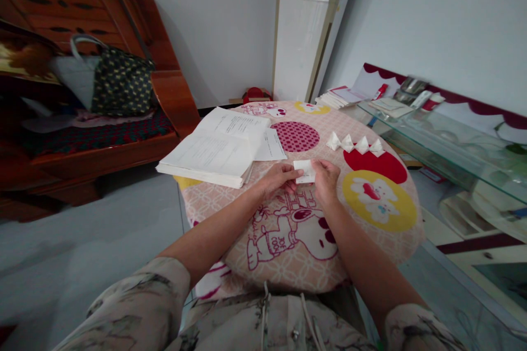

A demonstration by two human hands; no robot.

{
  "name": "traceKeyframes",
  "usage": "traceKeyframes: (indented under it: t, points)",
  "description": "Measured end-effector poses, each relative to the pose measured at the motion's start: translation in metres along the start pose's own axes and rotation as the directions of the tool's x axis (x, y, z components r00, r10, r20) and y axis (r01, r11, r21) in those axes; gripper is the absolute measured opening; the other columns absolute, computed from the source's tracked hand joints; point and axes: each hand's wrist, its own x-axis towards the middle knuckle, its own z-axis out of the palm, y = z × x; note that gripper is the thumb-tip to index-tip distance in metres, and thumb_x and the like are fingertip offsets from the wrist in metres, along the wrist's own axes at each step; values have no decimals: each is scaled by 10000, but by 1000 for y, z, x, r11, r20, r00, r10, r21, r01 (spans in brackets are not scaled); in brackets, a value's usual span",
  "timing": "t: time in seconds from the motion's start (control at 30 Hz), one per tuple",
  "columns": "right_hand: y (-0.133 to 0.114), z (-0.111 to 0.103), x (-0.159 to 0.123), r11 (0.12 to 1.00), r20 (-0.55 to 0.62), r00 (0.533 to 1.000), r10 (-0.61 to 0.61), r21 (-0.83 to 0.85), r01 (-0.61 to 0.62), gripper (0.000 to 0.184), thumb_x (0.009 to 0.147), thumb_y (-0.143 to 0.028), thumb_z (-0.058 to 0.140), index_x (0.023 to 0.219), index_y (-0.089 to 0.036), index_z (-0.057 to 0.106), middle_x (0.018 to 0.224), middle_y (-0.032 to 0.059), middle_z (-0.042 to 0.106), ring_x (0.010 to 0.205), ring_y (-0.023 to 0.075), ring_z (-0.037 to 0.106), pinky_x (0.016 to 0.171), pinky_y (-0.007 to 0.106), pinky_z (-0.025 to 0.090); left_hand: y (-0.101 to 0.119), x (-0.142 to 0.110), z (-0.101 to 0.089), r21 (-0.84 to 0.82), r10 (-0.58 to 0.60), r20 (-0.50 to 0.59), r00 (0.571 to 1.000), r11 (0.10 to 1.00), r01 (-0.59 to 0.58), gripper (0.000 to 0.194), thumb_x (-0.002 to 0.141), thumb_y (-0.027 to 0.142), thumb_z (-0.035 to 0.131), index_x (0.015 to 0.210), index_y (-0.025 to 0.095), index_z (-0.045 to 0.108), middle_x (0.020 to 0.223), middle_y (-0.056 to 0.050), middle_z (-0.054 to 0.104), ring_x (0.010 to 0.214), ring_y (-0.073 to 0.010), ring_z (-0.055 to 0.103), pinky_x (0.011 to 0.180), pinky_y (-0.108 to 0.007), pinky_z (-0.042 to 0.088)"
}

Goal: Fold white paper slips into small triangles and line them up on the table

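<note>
White paper (303,172): in from counter (397,244)'s near edge
Left fingers (293,174): pinching left side
Right fingers (318,165): same, right side, equally close tbh

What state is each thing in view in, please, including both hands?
Small white paper: held; its folds are too small to tell.
Left hand: fingers closed on the paper.
Right hand: fingers closed on the paper.
Four folded papers: peaked, set in a row.
Paper stack: lying down, upper sheets skewed.
Tablecloth: spread out.
Dark patterned bag: set down.

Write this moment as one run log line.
left hand: holding small paper | right hand: holding same paper | table: open book, four folded papers
</note>
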Motion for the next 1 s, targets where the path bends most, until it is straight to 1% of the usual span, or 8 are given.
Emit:
traceKeyframes:
  t: [0.1, 0.23, 0.33, 0.4, 0.57, 0.77, 0.9, 1.0]
  points:
    - [-3, 2, -3, 999, 40, 998, -52, -12, 53, 295, 724, -409, 656, 573, -201, 511, 513, -40, 476, 464, 107, 432, 405, 237, 377, -2, 1, 0, 33, 2, 15, 1000, 999, -2, 296, 740, 299, 850, 745, 102, 628, 564, 3, 625, 420, -73, 555, 422, -172, 449]
    - [-15, -1, -6, 998, 209, 976, 64, 7, -67, 339, 736, -514, 660, 658, -191, 592, 530, -20, 567, 425, 118, 474, 353, 235, 362, 1, -1, -3, 40, 37, -51, 998, 999, -35, 220, 792, 248, 805, 765, 105, 640, 529, 33, 600, 384, -56, 503, 393, -165, 393]
    - [-23, -8, -7, 985, 414, 894, 171, -39, -171, 385, 690, -542, 727, 703, -166, 646, 557, 15, 639, 428, 135, 556, 365, 234, 418, 4, -1, -7, 60, 42, -154, 987, 998, -33, 244, 826, 246, 778, 692, 117, 619, 515, 39, 592, 381, -48, 492, 402, -167, 382]
    - [-25, -11, -7, 977, 497, 842, 211, -76, -200, 394, 669, -533, 761, 691, -154, 658, 558, 29, 656, 431, 137, 579, 371, 228, 433, 6, -1, -10, 72, 48, -198, 979, 997, -34, 279, 842, 252, 765, 652, 122, 607, 508, 36, 590, 383, -48, 494, 413, -171, 382]
    - [-25, -14, -7, 981, 511, 839, 186, -58, -183, 367, 682, -507, 762, 664, -152, 673, 506, 16, 632, 392, 115, 544, 347, 209, 392, 5, -2, -11, 50, 61, -159, 985, 997, -54, 246, 861, 297, 749, 718, 121, 653, 538, 27, 611, 405, -61, 514, 447, -189, 419]
    - [-24, -11, -12, 987, 480, 863, 158, -38, -159, 354, 710, -500, 757, 677, -156, 679, 504, 5, 623, 392, 108, 538, 352, 205, 384, 1, 4, -15, -33, 174, -156, 972, 983, -181, 163, 901, 277, 672, 843, 125, 683, 742, -17, 685, 576, -75, 588, 561, -200, 502]
    - [-24, -11, -11, 975, 555, 804, 215, -77, -207, 390, 705, -533, 770, 701, -152, 687, 560, 32, 667, 449, 133, 598, 405, 225, 460, -1, 8, -23, 45, 190, -194, 962, 982, -185, 136, 901, 264, 642, 862, 136, 662, 759, -8, 664, 589, -73, 562, 564, -193, 492]
    - [-23, -14, -6, 972, 543, 810, 221, -52, -230, 408, 702, -559, 766, 716, -158, 691, 620, 47, 699, 492, 142, 618, 446, 244, 508, -1, 6, -28, 170, 195, -91, 977, 969, -177, 176, 899, 308, 638, 835, 144, 642, 677, 14, 606, 531, -76, 525, 512, -193, 444]
